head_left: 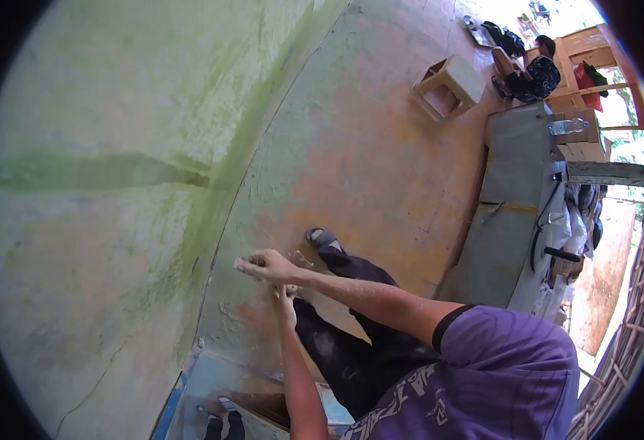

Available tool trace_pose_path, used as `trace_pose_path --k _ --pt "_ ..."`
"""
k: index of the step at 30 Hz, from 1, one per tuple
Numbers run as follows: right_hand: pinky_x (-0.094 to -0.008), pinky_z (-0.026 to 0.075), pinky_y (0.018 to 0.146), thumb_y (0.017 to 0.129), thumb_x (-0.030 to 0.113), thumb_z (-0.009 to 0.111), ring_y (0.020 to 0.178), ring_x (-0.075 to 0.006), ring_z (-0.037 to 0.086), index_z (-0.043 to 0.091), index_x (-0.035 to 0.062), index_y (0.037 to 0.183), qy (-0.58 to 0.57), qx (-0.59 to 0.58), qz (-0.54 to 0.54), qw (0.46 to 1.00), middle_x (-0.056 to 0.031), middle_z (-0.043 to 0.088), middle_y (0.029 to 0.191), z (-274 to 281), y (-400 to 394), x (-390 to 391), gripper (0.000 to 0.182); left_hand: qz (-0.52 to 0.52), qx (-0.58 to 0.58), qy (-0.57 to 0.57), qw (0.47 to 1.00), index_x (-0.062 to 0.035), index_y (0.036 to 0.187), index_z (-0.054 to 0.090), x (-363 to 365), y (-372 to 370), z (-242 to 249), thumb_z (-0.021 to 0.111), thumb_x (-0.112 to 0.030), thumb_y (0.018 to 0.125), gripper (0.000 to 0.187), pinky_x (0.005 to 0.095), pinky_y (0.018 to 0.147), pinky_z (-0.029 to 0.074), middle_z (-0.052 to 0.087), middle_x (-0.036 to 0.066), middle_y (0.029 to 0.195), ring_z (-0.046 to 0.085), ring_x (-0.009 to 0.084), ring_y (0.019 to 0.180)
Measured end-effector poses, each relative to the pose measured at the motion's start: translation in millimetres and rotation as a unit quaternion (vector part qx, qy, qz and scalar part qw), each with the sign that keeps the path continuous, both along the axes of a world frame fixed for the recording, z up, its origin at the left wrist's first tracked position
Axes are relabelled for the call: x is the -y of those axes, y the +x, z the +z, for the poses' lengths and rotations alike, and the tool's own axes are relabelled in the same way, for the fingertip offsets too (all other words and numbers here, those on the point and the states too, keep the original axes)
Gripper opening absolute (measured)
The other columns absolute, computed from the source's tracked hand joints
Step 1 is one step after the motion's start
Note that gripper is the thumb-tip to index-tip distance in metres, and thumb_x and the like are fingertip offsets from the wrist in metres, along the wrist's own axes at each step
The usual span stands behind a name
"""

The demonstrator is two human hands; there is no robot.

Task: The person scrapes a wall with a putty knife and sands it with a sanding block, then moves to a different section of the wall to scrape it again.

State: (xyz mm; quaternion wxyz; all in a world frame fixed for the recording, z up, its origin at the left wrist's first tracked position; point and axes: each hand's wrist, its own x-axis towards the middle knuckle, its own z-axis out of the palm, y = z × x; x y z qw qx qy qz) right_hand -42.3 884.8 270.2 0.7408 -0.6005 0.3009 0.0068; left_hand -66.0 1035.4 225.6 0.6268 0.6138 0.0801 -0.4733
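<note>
My right hand (269, 266) is closed, with a pale bit (240, 265) at its fingertips; I cannot tell what it is. Just below, my left hand (287, 295) is close under the right wrist, its fingers largely hidden behind it. Pale dust coats both hands and speckles the right forearm (366, 295). Beneath them are my dark trousers (337, 352), dusty at the knee, and a grey shoe (323, 238) on the floor. My purple shirt (513, 367) fills the lower right.
A stained green wall (116, 257) runs along the left, meeting the worn floor (381, 169). A plastic stool (450, 86) stands farther off, near a seated person (538, 77). Along the right is a grey cabinet (509, 176), with a clear bottle (568, 126) beside it.
</note>
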Motion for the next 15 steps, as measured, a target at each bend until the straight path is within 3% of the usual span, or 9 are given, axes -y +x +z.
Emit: trace_pose_path --k 2,3,4,5,10,15 --pt "-0.0332 0.049 0.060 0.093 0.053 0.064 0.064 -0.0134 0.061 0.068 0.0007 0.086 -0.046 0.013 -0.044 0.998 -0.0066 0.063 0.066 -22.3 12.1 -5.5 0.053 -0.067 -0.005 -0.061 0.996 -0.0058 0.118 0.052 -29.0 19.0 -72.9 0.059 -0.036 0.101 0.036 0.0328 0.085 0.051 0.056 0.002 0.097 0.057 0.0132 0.086" --pt "-0.0336 0.049 0.060 0.093 0.053 0.064 0.064 -0.0137 0.061 0.069 0.0009 0.088 -0.057 -0.006 -0.034 0.998 -0.0070 0.064 0.066 -35.7 16.7 -11.1 0.052 -0.079 0.058 0.018 0.995 -0.0027 0.136 0.046 -20.9 20.2 -60.6 0.058 -0.038 0.101 0.051 0.0341 0.091 0.051 0.056 0.009 0.122 0.059 0.0175 0.106" --pt "-0.0341 0.050 0.061 0.093 0.052 0.065 0.064 -0.0141 0.062 0.071 0.0012 0.091 -0.065 -0.022 -0.020 0.997 -0.0074 0.065 0.067 -48.9 23.5 -16.1 0.052 -0.096 0.080 0.020 0.992 -0.0025 0.148 0.036 -26.1 27.5 -71.1 0.058 -0.039 0.100 0.064 0.0350 0.097 0.050 0.045 0.011 0.142 0.055 0.0215 0.121" --pt "-0.0349 0.051 0.062 0.093 0.051 0.064 0.065 -0.0148 0.063 0.072 0.0007 0.096 -0.061 -0.030 -0.004 0.998 -0.0090 0.068 0.072 -57.4 30.8 -22.7 0.051 -0.079 0.091 -0.024 0.992 -0.0033 0.149 0.033 -32.3 34.1 -94.1 0.056 -0.042 0.100 0.066 0.0379 0.097 0.051 0.045 0.011 0.142 0.054 0.0236 0.122" --pt "-0.0310 0.051 0.063 0.093 0.038 0.067 0.068 -0.0128 0.064 0.071 -0.0016 0.097 0.047 0.060 -0.050 0.996 -0.0088 0.070 0.078 -117.1 90.5 -90.3 0.040 -0.035 0.105 0.075 0.991 -0.0047 0.148 0.034 -62.0 78.0 -119.8 0.047 -0.036 0.105 0.055 0.0417 0.093 0.054 0.048 0.014 0.139 0.055 0.0262 0.121" --pt "-0.0321 0.050 0.064 0.091 0.036 0.069 0.067 -0.0141 0.064 0.071 -0.0014 0.096 -0.013 0.034 -0.022 0.999 -0.0092 0.068 0.075 -136.1 134.0 -119.7 0.037 -0.021 0.091 0.119 0.989 -0.0039 0.143 0.038 -83.3 118.2 -124.3 0.044 -0.034 0.106 0.048 0.0407 0.088 0.055 0.051 0.014 0.132 0.057 0.0244 0.117"
